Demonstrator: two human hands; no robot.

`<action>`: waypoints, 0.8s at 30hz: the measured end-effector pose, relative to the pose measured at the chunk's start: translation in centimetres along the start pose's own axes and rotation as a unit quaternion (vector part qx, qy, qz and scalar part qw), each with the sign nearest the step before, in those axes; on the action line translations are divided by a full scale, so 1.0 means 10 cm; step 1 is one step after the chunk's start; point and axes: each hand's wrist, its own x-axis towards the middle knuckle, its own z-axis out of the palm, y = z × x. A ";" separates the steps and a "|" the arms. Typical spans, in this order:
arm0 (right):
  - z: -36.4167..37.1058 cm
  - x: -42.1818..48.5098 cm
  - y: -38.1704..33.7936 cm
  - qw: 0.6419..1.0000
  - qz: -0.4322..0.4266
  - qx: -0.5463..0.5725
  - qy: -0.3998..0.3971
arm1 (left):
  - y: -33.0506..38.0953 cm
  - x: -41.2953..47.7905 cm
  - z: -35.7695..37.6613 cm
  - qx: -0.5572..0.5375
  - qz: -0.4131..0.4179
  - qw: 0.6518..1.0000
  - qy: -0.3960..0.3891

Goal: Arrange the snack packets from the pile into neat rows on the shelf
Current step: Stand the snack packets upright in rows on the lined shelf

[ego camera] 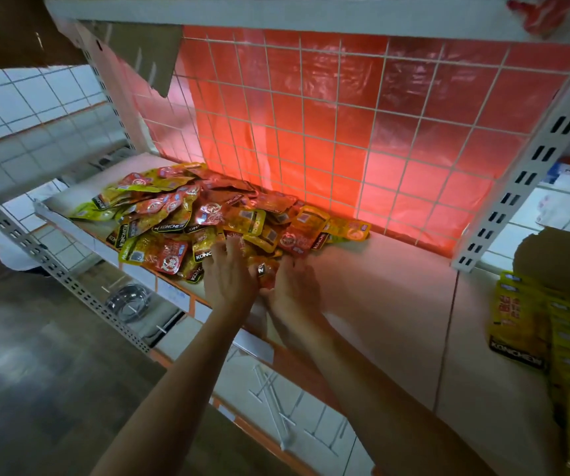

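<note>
We see the pile of snack packets (208, 214) heaped on the left part of the white shelf (379, 290), against the wire grid (314, 108) with a red plastic sheet (414, 80) behind it. Both hands are at the pile's near edge. The left hand (229, 274) lies palm down on the packets with its fingers straight and slightly spread. The right hand (295, 290) sits just beside it, and a red packet (265, 273) is pressed between the two. Blur keeps us from telling whether the right fingers close round that packet. Well apart at the right, yellow packets (517, 321) stand in a row below a cardboard box (558, 259).
</note>
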 end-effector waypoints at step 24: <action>-1.05 -0.37 1.37 0.918 0.212 0.293 0.161 | 1.01 -0.69 0.32 -0.498 -0.032 0.835 -0.231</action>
